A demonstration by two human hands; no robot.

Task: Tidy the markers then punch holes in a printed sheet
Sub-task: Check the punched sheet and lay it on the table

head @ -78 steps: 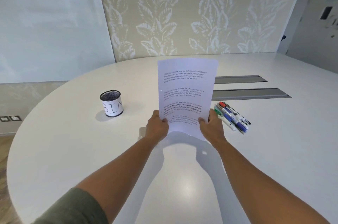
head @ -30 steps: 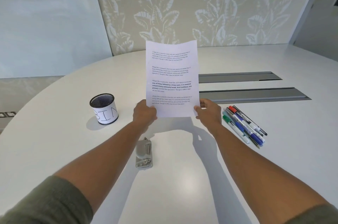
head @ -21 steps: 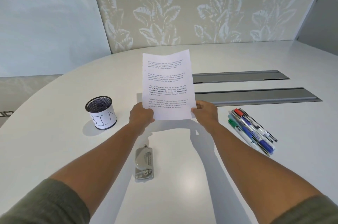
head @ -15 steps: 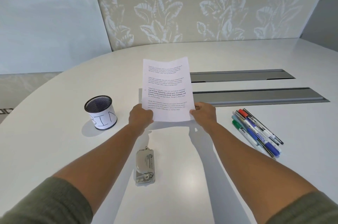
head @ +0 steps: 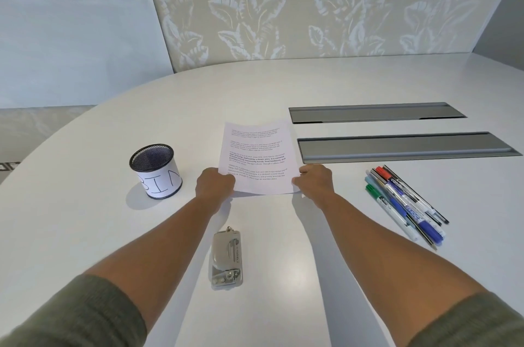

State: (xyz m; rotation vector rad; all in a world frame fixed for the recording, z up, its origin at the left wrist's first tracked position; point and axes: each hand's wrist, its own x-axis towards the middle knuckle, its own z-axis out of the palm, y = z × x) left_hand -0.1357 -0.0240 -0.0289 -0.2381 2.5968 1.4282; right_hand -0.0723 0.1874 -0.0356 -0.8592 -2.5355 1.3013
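Gripping the near corners of the printed sheet (head: 256,158), the left hand (head: 215,182) and right hand (head: 313,180) pinch it low over the middle of the desk (head: 85,233), its long axis running away toward the far edge. The hole punch (head: 226,258) lies just nearward, between the forearms, roughly equally near both. The markers (head: 405,203) lie bunched toward the right edge, nearest the right hand, long axes slanting nearward-right. The mesh cup marked BIN (head: 156,167), toward the left edge, appears empty, so tidying looks not yet done.
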